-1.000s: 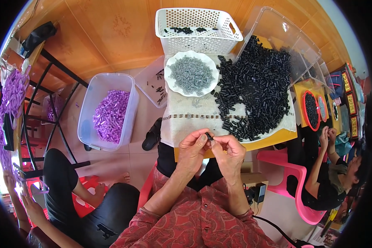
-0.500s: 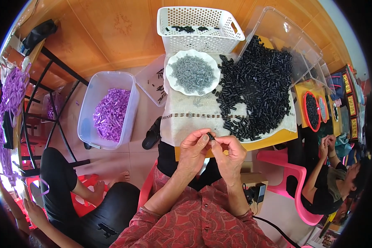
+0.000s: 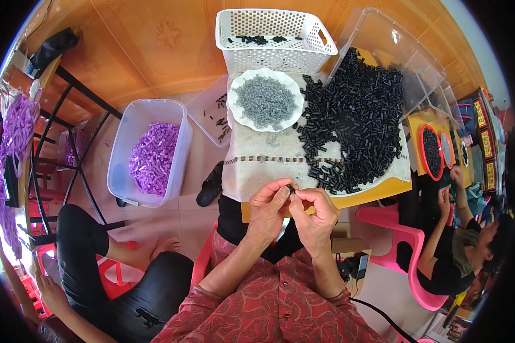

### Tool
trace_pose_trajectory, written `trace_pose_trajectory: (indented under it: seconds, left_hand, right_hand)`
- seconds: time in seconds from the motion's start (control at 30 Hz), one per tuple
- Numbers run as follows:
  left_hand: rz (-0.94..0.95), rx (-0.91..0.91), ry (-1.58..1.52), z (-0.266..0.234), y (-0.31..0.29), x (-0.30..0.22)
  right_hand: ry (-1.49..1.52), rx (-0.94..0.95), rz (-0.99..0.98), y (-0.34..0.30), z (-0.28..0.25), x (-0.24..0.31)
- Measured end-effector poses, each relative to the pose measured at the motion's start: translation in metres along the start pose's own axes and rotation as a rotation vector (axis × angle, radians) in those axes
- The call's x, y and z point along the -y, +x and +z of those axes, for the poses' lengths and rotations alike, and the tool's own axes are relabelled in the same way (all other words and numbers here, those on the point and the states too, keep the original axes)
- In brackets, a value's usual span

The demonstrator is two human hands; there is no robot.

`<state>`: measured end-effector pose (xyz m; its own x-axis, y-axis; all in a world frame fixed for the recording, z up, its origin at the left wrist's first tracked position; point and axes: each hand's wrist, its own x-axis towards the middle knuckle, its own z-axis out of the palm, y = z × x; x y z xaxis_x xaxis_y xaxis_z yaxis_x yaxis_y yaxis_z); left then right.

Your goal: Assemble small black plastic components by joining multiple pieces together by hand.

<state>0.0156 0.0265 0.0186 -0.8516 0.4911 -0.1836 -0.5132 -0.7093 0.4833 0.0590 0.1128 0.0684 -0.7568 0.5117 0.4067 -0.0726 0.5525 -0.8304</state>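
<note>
Above the table's front edge, my left hand pinches a small black tube-shaped piece between thumb and fingers. My right hand is closed at the piece's near end, thumb and index finger pressed together; anything else between them is too small to make out. A large pile of black pieces spreads over the cloth beyond and right of my hands. Farther back, a white scalloped plate holds many small clear-grey parts.
A white perforated basket with some black pieces stands at the back, beside a tilted clear bin. On the floor at left is a tub of purple pieces. People sit on both sides; a pink chair is at right.
My hands keep nearly the same place, still pinching the black piece. The person at right has raised a hand toward the red tray, and the person at left has shifted a leg.
</note>
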Motion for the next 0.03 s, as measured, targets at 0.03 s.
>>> trace_pose_trajectory:
  seconds: [0.03]
  left_hand:
    - [0.013,0.003,0.017,0.0003,0.0002,0.0006]
  right_hand:
    - [-0.003,-0.005,-0.018,0.0002,0.0006,-0.0005]
